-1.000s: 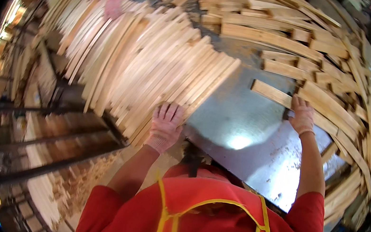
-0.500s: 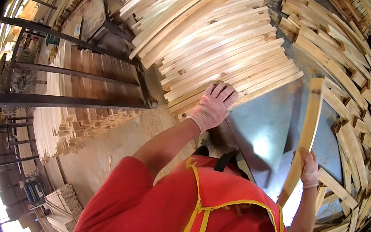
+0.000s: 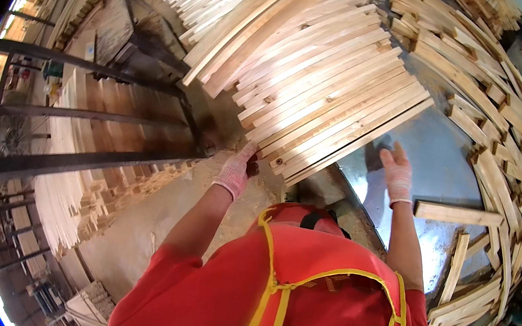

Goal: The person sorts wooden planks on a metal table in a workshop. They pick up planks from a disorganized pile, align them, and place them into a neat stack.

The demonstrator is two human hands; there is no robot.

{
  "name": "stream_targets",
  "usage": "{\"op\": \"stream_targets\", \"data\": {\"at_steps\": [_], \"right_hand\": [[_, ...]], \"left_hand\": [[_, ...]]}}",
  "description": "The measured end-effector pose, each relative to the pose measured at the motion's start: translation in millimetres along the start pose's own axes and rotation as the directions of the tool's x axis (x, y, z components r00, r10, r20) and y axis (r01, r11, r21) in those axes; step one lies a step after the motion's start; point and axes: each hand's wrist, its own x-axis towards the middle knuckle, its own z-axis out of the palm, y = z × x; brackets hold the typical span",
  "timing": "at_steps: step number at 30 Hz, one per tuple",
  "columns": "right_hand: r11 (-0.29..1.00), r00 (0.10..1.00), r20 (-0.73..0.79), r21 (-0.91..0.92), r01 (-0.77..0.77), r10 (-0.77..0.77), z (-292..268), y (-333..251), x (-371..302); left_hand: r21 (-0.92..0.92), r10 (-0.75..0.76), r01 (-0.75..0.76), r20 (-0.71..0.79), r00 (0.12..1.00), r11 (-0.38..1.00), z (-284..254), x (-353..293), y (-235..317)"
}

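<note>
A row of pale wooden strips point(image 3: 331, 99) lies side by side on a metal table point(image 3: 442, 146). The nearest strip point(image 3: 364, 142) has a thin dark gap between it and its neighbour. At the left ends of the strips is my left hand point(image 3: 234, 174), in a pinkish knitted glove. Its fingers reach to the wood without wrapping round a strip. My right hand point(image 3: 397, 175), gloved alike, is over the metal surface to the right of the row. Its fingers are apart and hold nothing.
A jumbled pile of wooden pieces point(image 3: 501, 179) curves along the right side, with one short board point(image 3: 458, 215) jutting towards me. To the left stand a dark metal frame point(image 3: 82, 160) and a large stack of strips point(image 3: 66, 201). Longer boards point(image 3: 248, 26) lie across the row.
My right hand has let go of the board it held and moved left and up. A strip now lies at the row's near edge. My left hand has slid down-left to the strip ends.
</note>
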Motion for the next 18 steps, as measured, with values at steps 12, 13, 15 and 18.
{"op": "stream_targets", "data": {"at_steps": [12, 13, 15, 18], "right_hand": [[0.764, 0.512, -0.858, -0.313, -0.564, 0.027, -187.7, 65.5, -16.5], [0.793, 0.48, -0.865, -0.188, -0.58, 0.147, -154.9, 27.5, -14.5], [0.997, 0.563, -0.825, 0.006, -0.082, 0.051, -133.8, 53.5, -15.0], [0.865, 0.799, -0.595, 0.444, 0.236, 0.087, -62.5, 53.4, -32.6]], "left_hand": [[0.182, -0.046, -0.077, 0.588, 0.807, 0.98, 41.9, -69.9, 143.3], [0.384, -0.171, -0.071, 0.558, 0.812, 0.92, 45.9, -49.7, 151.2], [0.794, -0.128, -0.487, 0.56, 0.818, 0.362, 102.3, -62.2, 165.8], [0.874, -0.107, -0.485, 0.48, 0.87, -0.025, 156.7, -73.9, 158.1]]}}
